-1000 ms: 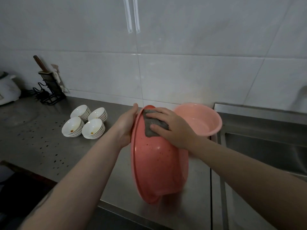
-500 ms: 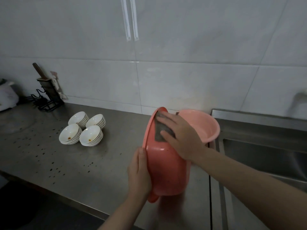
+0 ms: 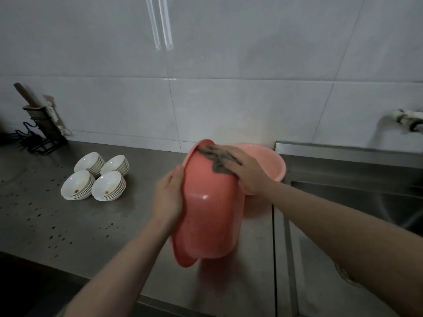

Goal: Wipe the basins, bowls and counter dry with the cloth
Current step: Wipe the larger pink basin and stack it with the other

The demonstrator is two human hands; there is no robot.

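Here the left hand [image 3: 169, 197] grips the basin [image 3: 212, 216] rim above the counter [image 3: 68, 225] edge.

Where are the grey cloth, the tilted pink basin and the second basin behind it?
grey cloth [image 3: 218, 160]: head view, on its crumpled middle beside the fingers.
tilted pink basin [image 3: 210, 216]: head view, on its outer wall.
second basin [image 3: 273, 167]: head view, on its inner wall.

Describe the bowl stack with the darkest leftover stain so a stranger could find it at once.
On the steel counter, left of the pink basin the hands hold, sit four stacks of white bowls. Take the front-left stack, nearest the counter edge. Its top bowl holds a dark brown spot, darker than the one in the front-right stack.
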